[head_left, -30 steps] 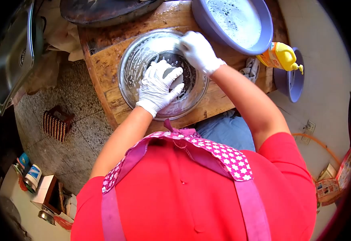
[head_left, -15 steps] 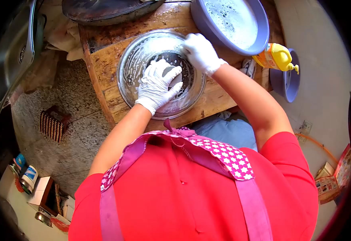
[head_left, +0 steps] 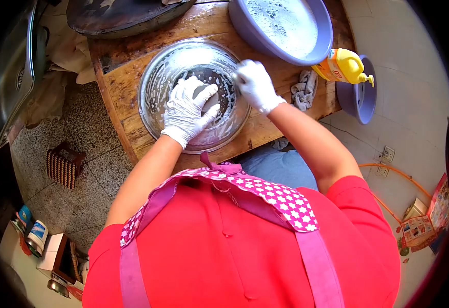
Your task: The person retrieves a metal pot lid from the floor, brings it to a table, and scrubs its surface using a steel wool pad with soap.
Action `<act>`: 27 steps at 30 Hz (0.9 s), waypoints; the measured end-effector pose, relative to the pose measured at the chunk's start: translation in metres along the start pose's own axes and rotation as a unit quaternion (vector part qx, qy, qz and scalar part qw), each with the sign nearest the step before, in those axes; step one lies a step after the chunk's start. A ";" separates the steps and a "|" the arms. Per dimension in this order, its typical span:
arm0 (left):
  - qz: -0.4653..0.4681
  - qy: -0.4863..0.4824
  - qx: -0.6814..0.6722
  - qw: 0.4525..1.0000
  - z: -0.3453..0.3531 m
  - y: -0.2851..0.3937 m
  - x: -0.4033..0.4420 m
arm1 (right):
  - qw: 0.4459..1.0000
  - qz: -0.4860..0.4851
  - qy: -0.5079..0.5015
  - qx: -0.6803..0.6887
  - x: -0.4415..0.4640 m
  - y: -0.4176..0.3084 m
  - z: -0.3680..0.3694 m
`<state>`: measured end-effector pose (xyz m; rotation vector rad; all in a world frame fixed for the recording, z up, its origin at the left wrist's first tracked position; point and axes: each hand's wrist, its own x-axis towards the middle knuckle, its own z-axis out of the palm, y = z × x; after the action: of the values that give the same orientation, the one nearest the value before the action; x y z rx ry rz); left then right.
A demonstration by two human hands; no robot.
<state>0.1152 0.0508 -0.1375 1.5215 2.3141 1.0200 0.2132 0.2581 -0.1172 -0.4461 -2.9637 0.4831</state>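
Steel basin [head_left: 150,97] is surrounding my left hand [head_left: 185,110], which I'm remotely clasping around a grey round object [head_left: 210,100], apparently to steady it; apart, my right hand [head_left: 256,86] is sitting curled at its right edge, grip too blurred to tell.

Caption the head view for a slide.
Gloved left hand inside a soapy metal basin, right hand at its rim, purple tub beyond.

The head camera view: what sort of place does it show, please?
Probably a home kitchen or washing area: a soapy metal basin sits on a worn wooden table, with a purple tub of suds and a yellow pump bottle nearby.
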 end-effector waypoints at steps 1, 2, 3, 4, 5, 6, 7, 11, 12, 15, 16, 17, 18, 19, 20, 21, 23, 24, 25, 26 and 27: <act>-0.007 -0.003 0.004 1.000 -0.001 0.001 0.001 | 0.999 -0.041 -0.010 -0.004 0.025 -0.002 0.008; -0.014 -0.007 0.008 1.000 -0.002 0.002 0.001 | 0.998 -0.059 -0.015 -0.008 0.048 -0.011 0.013; -0.011 0.001 0.008 1.000 -0.001 0.003 0.002 | 0.997 -0.073 0.010 0.002 0.067 -0.021 0.017; -0.009 0.010 0.023 1.000 0.002 0.001 0.001 | 0.996 -0.081 0.005 0.019 0.083 -0.026 0.025; -0.010 0.009 0.021 1.000 0.002 0.001 0.002 | 0.997 -0.080 0.005 0.022 0.087 -0.031 0.028; -0.011 0.005 0.018 1.000 0.002 0.001 0.001 | 0.997 -0.076 0.005 0.026 0.088 -0.033 0.031; -0.010 -0.001 0.019 1.000 0.001 0.002 -0.001 | 0.994 -0.103 0.013 0.017 0.078 -0.031 0.026; 0.000 0.010 0.000 1.000 0.002 0.000 0.003 | 0.996 -0.076 0.000 0.042 -0.017 -0.011 0.005; 0.013 0.029 0.011 0.999 0.002 0.000 0.002 | 0.991 -0.040 0.075 0.105 -0.036 -0.020 0.003; 0.030 0.046 0.012 0.998 0.003 -0.001 0.004 | 0.993 -0.008 0.050 0.110 -0.019 -0.015 0.010; 0.033 0.051 0.009 0.998 0.003 -0.001 0.003 | 0.995 -0.013 0.035 0.090 0.007 -0.012 0.012; 0.034 0.054 0.016 0.998 0.003 -0.001 0.004 | 0.994 -0.009 0.040 0.106 0.032 -0.010 0.019; 0.029 0.044 0.010 0.999 0.003 0.000 0.006 | 0.992 -0.001 0.044 0.122 0.052 -0.008 0.029; 0.031 0.041 0.010 0.999 0.001 0.002 0.007 | 0.986 0.006 0.066 0.153 0.066 -0.005 0.045; 0.035 0.043 0.012 0.998 0.000 0.003 0.009 | 0.979 0.009 0.092 0.181 0.075 -0.001 0.055; 0.045 0.049 0.016 0.998 0.002 0.002 0.008 | 0.978 0.017 0.096 0.182 0.066 0.001 0.055; 0.043 0.040 0.002 0.998 0.002 0.001 0.006 | 0.980 -0.007 0.106 0.166 0.029 -0.012 0.045; 0.045 0.040 0.006 0.998 0.003 0.000 0.007 | 0.980 0.001 0.068 0.187 0.000 -0.030 0.026; 0.053 0.037 0.004 0.998 0.005 -0.002 0.007 | 0.985 0.026 0.092 0.144 -0.041 -0.047 0.031; 0.050 0.050 0.001 0.997 0.007 -0.003 0.005 | 0.986 0.044 0.080 0.136 -0.075 -0.063 0.034; 0.046 0.065 -0.002 0.997 0.009 -0.004 0.005 | 0.988 0.075 0.010 0.136 -0.102 -0.085 0.023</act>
<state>0.1147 0.0580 -0.1461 1.6205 2.3435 1.1781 0.2835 0.1430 -0.1173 -0.6383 -2.7992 0.8781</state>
